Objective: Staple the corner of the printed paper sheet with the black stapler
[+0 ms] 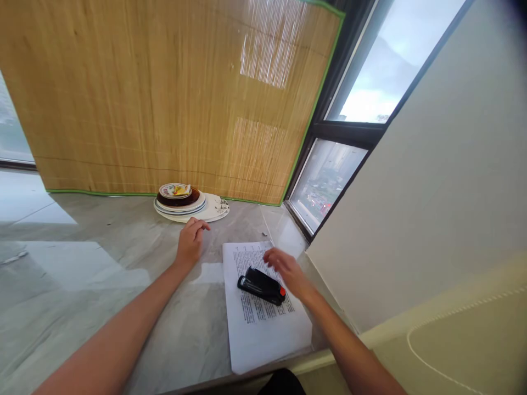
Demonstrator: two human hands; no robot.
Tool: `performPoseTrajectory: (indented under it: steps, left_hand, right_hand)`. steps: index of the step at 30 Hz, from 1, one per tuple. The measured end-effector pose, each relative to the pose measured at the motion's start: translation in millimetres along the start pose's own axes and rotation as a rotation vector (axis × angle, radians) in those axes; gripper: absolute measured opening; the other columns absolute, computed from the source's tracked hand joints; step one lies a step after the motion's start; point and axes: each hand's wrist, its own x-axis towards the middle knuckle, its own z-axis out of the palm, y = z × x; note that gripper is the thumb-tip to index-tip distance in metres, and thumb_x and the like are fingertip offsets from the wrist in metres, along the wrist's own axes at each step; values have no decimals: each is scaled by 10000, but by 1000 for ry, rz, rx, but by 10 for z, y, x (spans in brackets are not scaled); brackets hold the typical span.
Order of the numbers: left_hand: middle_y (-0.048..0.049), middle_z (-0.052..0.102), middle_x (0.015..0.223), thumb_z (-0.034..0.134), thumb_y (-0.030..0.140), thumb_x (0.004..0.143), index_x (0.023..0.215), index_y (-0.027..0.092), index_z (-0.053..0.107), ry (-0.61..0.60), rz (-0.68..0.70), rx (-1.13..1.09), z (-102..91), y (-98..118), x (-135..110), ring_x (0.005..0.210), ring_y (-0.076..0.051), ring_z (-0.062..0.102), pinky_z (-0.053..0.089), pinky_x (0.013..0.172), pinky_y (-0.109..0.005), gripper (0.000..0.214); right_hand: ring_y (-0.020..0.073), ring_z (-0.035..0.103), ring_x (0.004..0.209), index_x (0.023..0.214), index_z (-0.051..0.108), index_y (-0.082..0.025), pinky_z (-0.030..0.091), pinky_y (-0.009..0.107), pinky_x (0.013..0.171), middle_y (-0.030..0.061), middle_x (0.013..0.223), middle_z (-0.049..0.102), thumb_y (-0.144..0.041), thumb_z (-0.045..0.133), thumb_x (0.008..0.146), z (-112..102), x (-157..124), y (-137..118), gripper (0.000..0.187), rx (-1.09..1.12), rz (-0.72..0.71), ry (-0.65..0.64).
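Stapler (262,286) lies on printed paper (265,348), just beside our empty, loosely spread right hand (289,272). Our left hand (191,240), likewise loose, is near the plates (212,207); we'd best keep the paper flat.

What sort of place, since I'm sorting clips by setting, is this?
Probably a room in a home, at a windowside ledge: a woven blind hangs behind it, a side window looks outdoors, and stacked plates sit on the ledge.
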Motion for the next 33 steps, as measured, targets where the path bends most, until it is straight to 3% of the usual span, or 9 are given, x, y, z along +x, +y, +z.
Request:
performPoseTrajectory:
  steps: [2,4,9,15,18,21,24,27,33]
  left_hand:
    - [-47,614,829,413,133,865,772,199,664,34,-37,-10,-13,-16,7,837,-216,598,443,812,-345,276]
    - [-40,610,791,418,138,847,737,201,657,38,-74,-10,-27,-31,12,793,-211,590,432,773,-340,270]
    - [-30,607,731,423,152,818,675,209,633,37,-119,-13,-38,-21,14,728,-204,577,413,719,-336,260]
    - [-40,625,752,421,159,827,679,214,621,146,-112,-2,-85,-35,42,766,-213,593,435,748,-335,255]
    - [-46,629,761,413,150,832,674,219,598,270,-92,66,-183,-124,70,784,-224,595,437,775,-348,253]
    - [-43,631,759,406,130,823,673,225,578,354,-86,119,-278,-206,90,785,-226,592,438,791,-352,247]
    - [-40,630,755,401,135,838,677,226,572,381,-79,125,-312,-224,89,771,-223,588,440,782,-349,252]
    - [-46,639,756,396,149,849,672,224,580,354,-74,125,-274,-202,76,791,-225,602,450,787,-347,267]
    - [-63,733,970,448,147,852,838,212,732,-100,-80,259,-68,-217,29,932,-224,671,500,893,-340,292]
  right_hand:
    - [209,625,969,922,655,-209,492,368,918,68,996,672,-366,418,1047,-53,225,179,311,-98,-77,138]
    - [256,577,1205,1036,688,-206,430,440,1083,116,1263,635,-380,487,1018,4,426,328,267,-252,-93,168]
    - [333,234,1563,1509,459,-129,222,524,1254,193,1659,302,-483,467,1031,460,685,384,595,-470,90,-70]
    - [344,211,1572,1539,380,-34,173,562,1270,240,1660,278,-422,407,1051,1240,1063,-225,624,-426,-34,-160]
    - [327,229,1567,1506,438,-148,171,670,1231,173,1671,296,-365,404,1053,1599,1292,-573,503,-374,-155,-184]
    - [255,247,1566,1497,449,-238,193,625,1244,102,1659,350,-334,418,1056,1766,1375,-747,453,-318,-392,-317]
    - [208,312,1540,1481,471,-303,213,577,1250,54,1627,416,-324,407,1076,1692,1264,-720,410,-297,-466,-376]
    - [205,335,1530,1505,440,-349,187,617,1244,28,1631,415,-324,359,1097,1441,1055,-547,417,-292,-388,-339]
    - [239,325,1538,1532,447,-294,171,606,1251,83,1631,410,-301,352,1091,887,830,-62,451,-279,-273,-315]
